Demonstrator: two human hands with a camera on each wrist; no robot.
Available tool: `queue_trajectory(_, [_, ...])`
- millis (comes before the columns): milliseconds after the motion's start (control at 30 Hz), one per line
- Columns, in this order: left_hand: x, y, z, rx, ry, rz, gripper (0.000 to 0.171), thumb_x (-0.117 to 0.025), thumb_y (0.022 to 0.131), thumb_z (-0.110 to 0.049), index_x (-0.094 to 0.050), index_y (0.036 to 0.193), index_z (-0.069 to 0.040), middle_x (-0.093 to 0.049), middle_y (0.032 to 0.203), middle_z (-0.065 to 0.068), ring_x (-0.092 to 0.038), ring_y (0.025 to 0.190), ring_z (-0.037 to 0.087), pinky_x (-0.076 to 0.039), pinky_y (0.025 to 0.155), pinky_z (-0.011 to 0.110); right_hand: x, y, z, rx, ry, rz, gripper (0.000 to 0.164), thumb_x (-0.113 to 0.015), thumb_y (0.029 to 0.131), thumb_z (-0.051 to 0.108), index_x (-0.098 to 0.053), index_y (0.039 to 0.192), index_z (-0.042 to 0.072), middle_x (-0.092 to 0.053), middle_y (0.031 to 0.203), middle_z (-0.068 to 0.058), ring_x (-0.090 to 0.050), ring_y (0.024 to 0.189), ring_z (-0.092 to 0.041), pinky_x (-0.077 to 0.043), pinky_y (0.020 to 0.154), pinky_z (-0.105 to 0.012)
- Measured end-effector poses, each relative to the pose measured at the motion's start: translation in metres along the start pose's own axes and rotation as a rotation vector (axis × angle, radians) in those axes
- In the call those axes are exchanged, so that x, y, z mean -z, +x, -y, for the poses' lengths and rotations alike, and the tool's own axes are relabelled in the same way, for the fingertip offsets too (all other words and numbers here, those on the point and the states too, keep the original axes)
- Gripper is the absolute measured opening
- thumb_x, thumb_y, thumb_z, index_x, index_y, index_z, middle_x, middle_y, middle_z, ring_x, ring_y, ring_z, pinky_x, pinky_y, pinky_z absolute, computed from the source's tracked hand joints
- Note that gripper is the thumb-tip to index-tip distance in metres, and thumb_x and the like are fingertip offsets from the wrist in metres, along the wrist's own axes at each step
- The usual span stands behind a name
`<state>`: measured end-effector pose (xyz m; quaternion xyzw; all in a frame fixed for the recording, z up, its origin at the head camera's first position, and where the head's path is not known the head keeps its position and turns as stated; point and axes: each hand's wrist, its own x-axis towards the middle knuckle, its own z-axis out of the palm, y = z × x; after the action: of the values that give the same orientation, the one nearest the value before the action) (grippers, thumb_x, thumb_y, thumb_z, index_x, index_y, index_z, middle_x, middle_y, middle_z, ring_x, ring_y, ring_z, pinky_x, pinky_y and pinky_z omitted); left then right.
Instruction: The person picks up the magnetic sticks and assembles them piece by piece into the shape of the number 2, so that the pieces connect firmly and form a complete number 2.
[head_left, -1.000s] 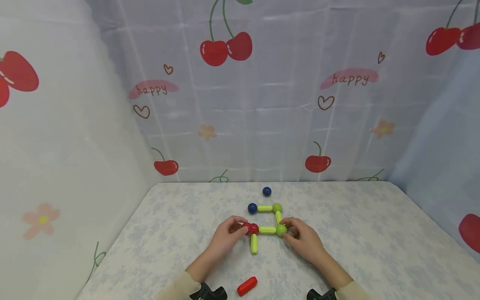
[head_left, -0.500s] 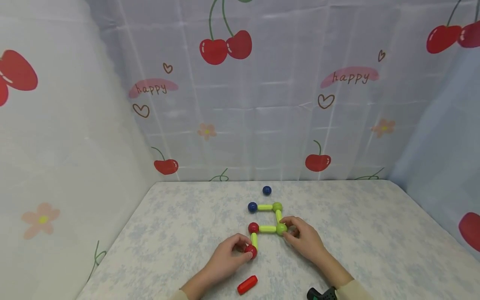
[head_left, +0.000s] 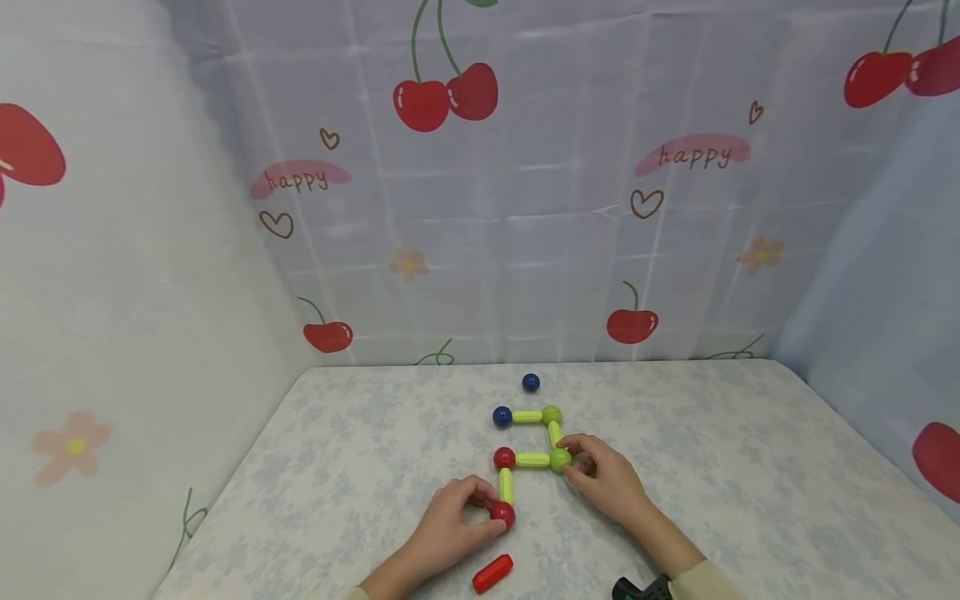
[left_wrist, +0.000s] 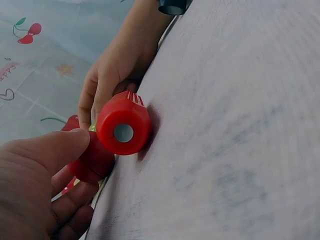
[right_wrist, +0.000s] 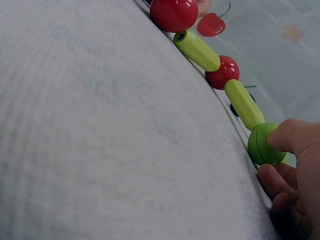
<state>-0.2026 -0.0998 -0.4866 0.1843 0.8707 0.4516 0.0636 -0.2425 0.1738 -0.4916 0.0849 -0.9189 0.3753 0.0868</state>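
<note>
Left hand (head_left: 448, 525), right hand (head_left: 609, 479): both bare. Right sleeve (head_left: 703, 583): cream, plain. Left sleeve (head_left: 356, 594): matching cream, only edge visible. Wrist gadget (head_left: 642, 590) beside right sleeve: black, rounded end.

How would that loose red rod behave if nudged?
The red rod would probably roll unevenly, given its flattened sides. It looks like hard plastic, so likely stiff. The silvery disc in its end might cling to metal.
</note>
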Motion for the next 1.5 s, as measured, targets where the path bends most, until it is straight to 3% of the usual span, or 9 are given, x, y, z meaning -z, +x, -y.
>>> queue_trajectory(400, [-0.001,0.004,0.002,-0.006,0.036,-0.008,0.028,-0.078,0.084,-0.044,-0.063,0.103,-0.031,-0.065,0.097,-0.017,-0.053,0.096,0.005,-0.04,0.082,0.027,0.008,0.0,0.007,0.037,0.025,-0.046,0.033,-0.073,0.09,0.016,-0.066,0.121,0.023,-0.061,0.112,-0.004,-0.051,0.072,-0.007,-0.044,0.065,-0.023])
queue_trajectory(600, [-0.003,0.003,0.004,-0.003,0.056,-0.024,0.028,-0.079,0.083,-0.045,-0.063,0.102,-0.033,-0.065,0.096,-0.019,-0.053,0.095,0.004,-0.04,0.081,0.026,0.019,0.01,0.034,0.064,0.0,-0.065,0.03,-0.072,0.092,0.018,-0.066,0.121,0.018,-0.062,0.115,-0.004,-0.055,0.083,-0.01,-0.046,0.067,-0.024])
queue_trajectory(733, [-0.002,0.003,0.003,-0.033,0.057,-0.032,0.029,-0.08,0.082,-0.045,-0.063,0.101,-0.031,-0.066,0.095,-0.017,-0.054,0.094,0.005,-0.041,0.08,0.025,0.021,0.022,0.056,0.095,0.049,-0.056,0.028,-0.072,0.092,0.017,-0.068,0.119,0.017,-0.065,0.115,-0.004,-0.057,0.092,-0.015,-0.049,0.076,-0.029])
queue_trajectory(900, [-0.002,0.001,0.003,-0.052,0.048,-0.03,0.029,-0.08,0.082,-0.045,-0.063,0.1,-0.03,-0.066,0.095,-0.015,-0.055,0.093,0.005,-0.041,0.079,0.024,0.006,0.026,0.069,0.117,0.112,-0.057,0.026,-0.073,0.091,0.014,-0.069,0.116,0.018,-0.069,0.112,-0.002,-0.06,0.095,-0.017,-0.051,0.085,-0.041])
queue_trajectory(1167, [-0.001,0.002,0.004,-0.082,0.075,-0.047,0.03,-0.079,0.082,-0.047,-0.063,0.101,-0.03,-0.067,0.095,-0.016,-0.055,0.093,0.004,-0.04,0.08,0.026,-0.026,0.022,0.058,0.242,-0.057,-0.111,0.026,-0.08,0.085,0.018,-0.072,0.109,0.022,-0.07,0.107,0.008,-0.06,0.095,-0.011,-0.051,0.083,-0.031])
queue_trajectory(1500, [-0.002,0.002,0.005,-0.084,0.074,-0.043,0.029,-0.079,0.083,-0.047,-0.063,0.1,-0.03,-0.066,0.095,-0.016,-0.054,0.092,0.004,-0.04,0.079,0.025,-0.04,0.021,0.046,0.354,-0.165,-0.118,0.024,-0.083,0.081,0.023,-0.075,0.103,0.026,-0.073,0.1,0.009,-0.062,0.093,-0.014,-0.048,0.084,-0.04])
